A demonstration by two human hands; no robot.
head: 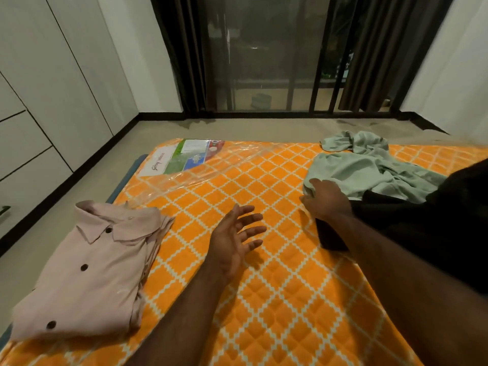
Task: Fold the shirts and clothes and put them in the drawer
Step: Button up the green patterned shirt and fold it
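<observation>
- A folded pink shirt [89, 270] is lying at the left edge of the mattress [264, 286], its collar pointing away and its dark round buttons running down the placket; the cloth is looking smooth and thin.
- The mattress is showing a quilted orange cover with a white diamond grid, and clear plastic wrap [200, 175] is sitting loose and shiny over its far part, with a printed label [184, 157] under it.
- The left hand [235, 239] is hovering over bare mattress with palm turned inward and fingers spread and straight, holding nothing; the pink shirt is lying to its left, apart from it.
- The right hand [326, 199] is resting, fingers curled, on the near corner of a crumpled pale green garment [369, 167] (soft, heavily creased); whether it is actually pinching the cloth is not clear.
- A black garment [412, 228] is lying in a dark heap just under and right of that hand, overlapping the green one.
</observation>
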